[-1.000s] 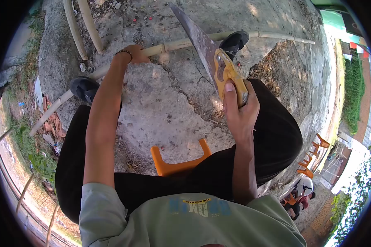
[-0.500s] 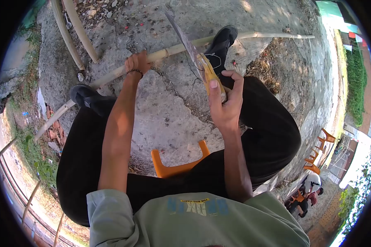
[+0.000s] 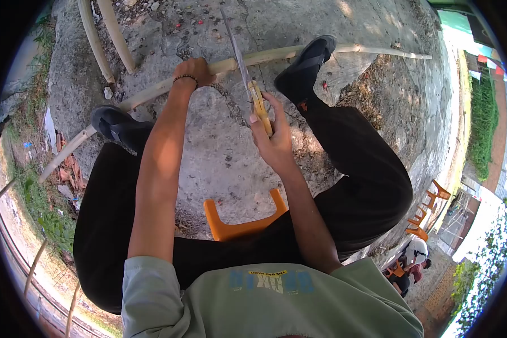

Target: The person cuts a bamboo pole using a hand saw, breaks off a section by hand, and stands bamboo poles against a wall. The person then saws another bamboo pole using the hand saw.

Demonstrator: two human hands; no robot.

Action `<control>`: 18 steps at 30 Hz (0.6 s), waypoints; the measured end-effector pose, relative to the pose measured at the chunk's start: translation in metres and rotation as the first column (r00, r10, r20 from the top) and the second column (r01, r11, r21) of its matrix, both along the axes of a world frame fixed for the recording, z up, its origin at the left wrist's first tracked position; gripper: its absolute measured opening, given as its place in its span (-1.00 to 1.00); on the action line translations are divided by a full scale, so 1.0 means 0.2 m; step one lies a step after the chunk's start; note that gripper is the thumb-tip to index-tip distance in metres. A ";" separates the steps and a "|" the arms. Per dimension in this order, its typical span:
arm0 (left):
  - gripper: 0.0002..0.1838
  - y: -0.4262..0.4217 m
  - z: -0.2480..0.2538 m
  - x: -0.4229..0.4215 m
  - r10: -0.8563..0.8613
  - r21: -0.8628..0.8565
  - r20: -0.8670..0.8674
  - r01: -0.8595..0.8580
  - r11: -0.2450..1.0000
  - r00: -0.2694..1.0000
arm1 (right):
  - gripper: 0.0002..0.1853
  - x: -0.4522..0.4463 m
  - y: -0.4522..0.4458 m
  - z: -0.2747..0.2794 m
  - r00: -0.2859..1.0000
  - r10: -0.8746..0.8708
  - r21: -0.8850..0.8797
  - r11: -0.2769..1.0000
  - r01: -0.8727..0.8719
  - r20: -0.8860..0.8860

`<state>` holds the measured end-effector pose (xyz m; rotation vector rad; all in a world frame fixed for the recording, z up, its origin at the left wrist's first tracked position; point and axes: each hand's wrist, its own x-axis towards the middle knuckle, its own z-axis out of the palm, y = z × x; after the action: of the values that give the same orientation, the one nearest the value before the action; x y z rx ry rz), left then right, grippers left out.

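A long bamboo pole point(image 3: 152, 94) lies across the concrete, under both of my shoes. My left hand point(image 3: 194, 73), with a dark beaded bracelet at the wrist, is wrapped round the pole between my feet. To its right, my right hand point(image 3: 273, 132) holds a handsaw point(image 3: 261, 109) by its yellow handle. The saw's blade points up and away, seen nearly edge-on, and crosses the pole just right of my left hand. Whether the teeth touch the bamboo cannot be made out.
Two more poles point(image 3: 114, 35) lie at the upper left. An orange stool point(image 3: 239, 230) shows between my legs. Dry leaves point(image 3: 372, 90) fill a broken patch of ground. Orange chairs point(image 3: 418, 225) and people point(image 3: 414, 256) are at the far right; railings stand at the lower left.
My left hand has gone from lying beside the pole to gripping it. My right hand has moved left with the saw, and the blade has turned edge-on. My right foot has shifted.
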<state>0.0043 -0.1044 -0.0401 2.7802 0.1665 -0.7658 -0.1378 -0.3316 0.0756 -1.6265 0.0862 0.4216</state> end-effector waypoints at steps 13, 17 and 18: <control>-0.53 0.00 -0.02 -0.05 0.013 0.004 0.153 -0.014 1.000 0.988 | -0.38 0.09 0.11 0.04 0.990 -0.140 -0.040 0.989 0.140 0.019; -0.47 0.04 -0.02 -0.09 -0.027 -0.182 0.265 0.078 0.980 0.964 | -0.41 0.06 0.11 0.05 0.992 -0.114 -0.081 0.990 0.119 0.061; -0.47 0.04 -0.07 -0.09 -0.024 -0.190 0.262 0.077 0.979 0.965 | -0.41 0.07 0.12 0.06 0.992 -0.113 -0.089 0.989 0.118 0.059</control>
<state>-0.0135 -0.0966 -0.0547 2.6674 -0.0299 -0.3974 -0.1239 -0.3080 0.0880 -1.7135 0.1612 0.2885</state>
